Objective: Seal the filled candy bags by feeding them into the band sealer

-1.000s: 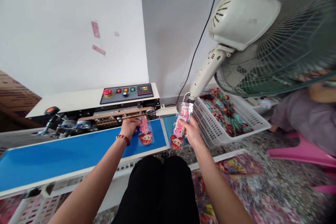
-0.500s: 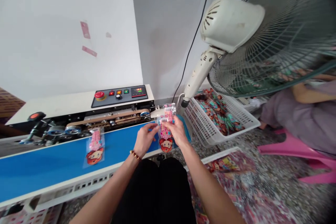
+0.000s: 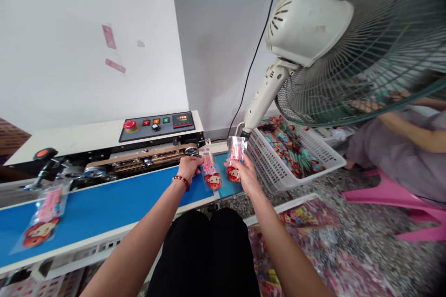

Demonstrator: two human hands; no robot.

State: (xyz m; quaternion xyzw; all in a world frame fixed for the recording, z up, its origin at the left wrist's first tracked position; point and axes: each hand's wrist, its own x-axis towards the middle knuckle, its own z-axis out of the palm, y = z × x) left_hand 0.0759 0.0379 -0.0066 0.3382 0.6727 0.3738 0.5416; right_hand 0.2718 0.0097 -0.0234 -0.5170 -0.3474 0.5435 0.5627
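display (image 3: 182, 121): red digits look like 160 | green digits: unclear | packet (image 3: 210, 168): lettering too small

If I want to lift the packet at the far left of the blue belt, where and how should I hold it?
Probably pinch the packet by its near end, at the printed face, coming from the front side of the belt: that end lies free, while the far end is near the wheels.

A packet (image 3: 42, 229) lies near the left end of the belt (image 3: 114, 199), a second packet (image 3: 212, 180) at its right — control panel (image 3: 149, 133) behind, basket (image 3: 266, 167) past the right edge.
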